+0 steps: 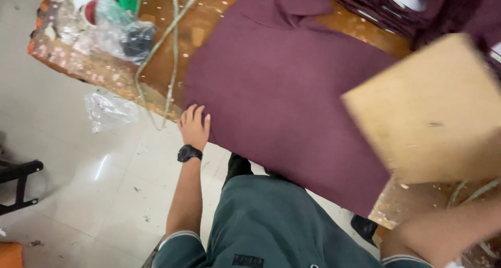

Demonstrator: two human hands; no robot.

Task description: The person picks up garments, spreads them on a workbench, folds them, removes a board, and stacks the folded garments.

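1. The person's left hand [194, 126] lies flat, fingers spread and open, on the near left corner of a maroon knit garment [282, 90], pressing it against the near edge of the worn wooden worktop [193, 28]. It grips nothing; a black wristwatch [189, 153] sits on that wrist.
2. The maroon garment is spread across the middle of the worktop, and its near hem hangs slightly over the near edge, above the person's green-clad lap [261, 221].
3. A flat, tan, roughly square board [428, 111], blurred, overlaps the right part of the garment and reaches towards the worktop's right side.
4. The right hand is hidden behind or under that board; only the right forearm [443, 231] shows at the lower right, so whether the hand is open or closed around the board cannot be told.
5. At the far left corner of the worktop lie crumpled clear plastic bags [109, 28] holding small items.
6. A pale cord [169, 49] runs from the far edge across the worktop and drops over the near edge.
7. A stack of dark maroon folded garments [386, 7] sits at the far right corner.
8. Another clear plastic bag [107, 110] lies on the pale tiled floor [78, 184], beside the worktop's left edge.
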